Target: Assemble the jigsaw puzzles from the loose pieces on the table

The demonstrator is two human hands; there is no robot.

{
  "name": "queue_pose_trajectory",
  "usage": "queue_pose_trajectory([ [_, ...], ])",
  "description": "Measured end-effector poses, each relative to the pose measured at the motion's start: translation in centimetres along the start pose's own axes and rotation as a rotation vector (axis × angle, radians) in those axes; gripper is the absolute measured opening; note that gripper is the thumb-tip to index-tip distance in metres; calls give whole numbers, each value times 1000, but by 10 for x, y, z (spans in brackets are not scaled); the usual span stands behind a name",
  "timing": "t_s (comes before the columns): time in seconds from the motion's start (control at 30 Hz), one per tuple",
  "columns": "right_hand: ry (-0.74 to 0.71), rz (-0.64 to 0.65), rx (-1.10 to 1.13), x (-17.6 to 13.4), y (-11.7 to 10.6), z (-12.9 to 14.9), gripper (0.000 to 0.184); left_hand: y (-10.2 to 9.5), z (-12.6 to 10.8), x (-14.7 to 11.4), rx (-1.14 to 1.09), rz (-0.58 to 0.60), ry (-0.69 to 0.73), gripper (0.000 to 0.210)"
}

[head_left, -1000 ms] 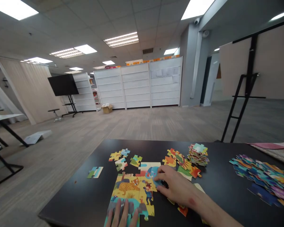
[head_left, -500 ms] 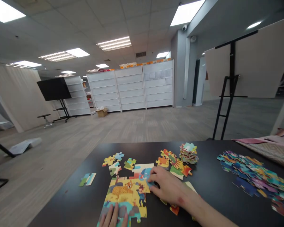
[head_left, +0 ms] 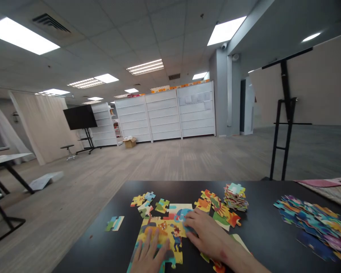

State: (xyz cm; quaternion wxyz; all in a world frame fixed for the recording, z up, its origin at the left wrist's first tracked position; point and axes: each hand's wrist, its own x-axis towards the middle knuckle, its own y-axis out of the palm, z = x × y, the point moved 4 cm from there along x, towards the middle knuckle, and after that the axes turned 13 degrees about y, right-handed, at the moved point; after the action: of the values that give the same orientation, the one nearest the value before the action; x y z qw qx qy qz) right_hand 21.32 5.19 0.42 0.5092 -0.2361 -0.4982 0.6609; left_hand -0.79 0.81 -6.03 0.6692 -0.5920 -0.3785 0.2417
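A partly joined jigsaw puzzle (head_left: 177, 239) lies on the black table, showing a leopard, a figure in blue and an elephant. My left hand (head_left: 151, 252) rests flat on its lower left part, fingers spread, covering much of the leopard. At the puzzle's right edge, beside the elephant's head (head_left: 182, 214), my right hand (head_left: 206, 230) has its fingers and thumb around a blue puzzle piece (head_left: 190, 229), mostly hidden beneath the fingers. Loose orange and green pieces (head_left: 216, 204) lie just beyond that hand, and others are partly under its wrist.
A stack of puzzle pieces (head_left: 235, 198) stands at the back right. Farther right spreads a heap of blue and purple pieces (head_left: 318, 220). Several loose pieces (head_left: 144, 208) lie behind the puzzle, with a joined pair (head_left: 114, 223) to the left. Patterned cloth (head_left: 329, 191) is at the right.
My left hand has slid up over the leopard with its fingers spread. My right hand's fingers have flattened over the puzzle's right edge. The view has tilted up and shifted left.
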Motion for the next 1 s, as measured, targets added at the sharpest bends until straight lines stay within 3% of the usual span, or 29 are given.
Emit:
queue_pose_trajectory([
  [0.1, -6, 19, 71, -2, 2, -6, 21, -19, -11, 39, -280, 278, 25, 75],
  [0.13, -7, 26, 94, -3, 3, -9, 23, -26, -16, 51, -344, 287, 30, 77],
  [0.23, 27, 16, 159, -2, 7, -22, 29, -37, -27, 70, -479, 281, 5, 79],
  [0.4, 147, -79, 179, 35, 4, -26, 32, -37, -32, 67, -596, 179, 11, 77],
  [0.5, 206, -36, 123, 83, 15, -7, 30, -34, -30, 66, -613, 166, -7, 78],
  [0.6, 240, -5, 84, 134, 40, 20, 28, -29, -27, 71, -612, 173, -35, 81],
  [0.73, 357, -5, 72, 182, 76, 50, 43, -23, -28, 73, -610, 214, -48, 83],
  [0.87, 450, 19, 153, 202, 92, 59, 31, -29, -31, 69, -591, 183, -40, 78],
  [1.0, 433, 0, 328, 193, 73, 44, 29, -31, -28, 65, -566, 113, -55, 72],
])
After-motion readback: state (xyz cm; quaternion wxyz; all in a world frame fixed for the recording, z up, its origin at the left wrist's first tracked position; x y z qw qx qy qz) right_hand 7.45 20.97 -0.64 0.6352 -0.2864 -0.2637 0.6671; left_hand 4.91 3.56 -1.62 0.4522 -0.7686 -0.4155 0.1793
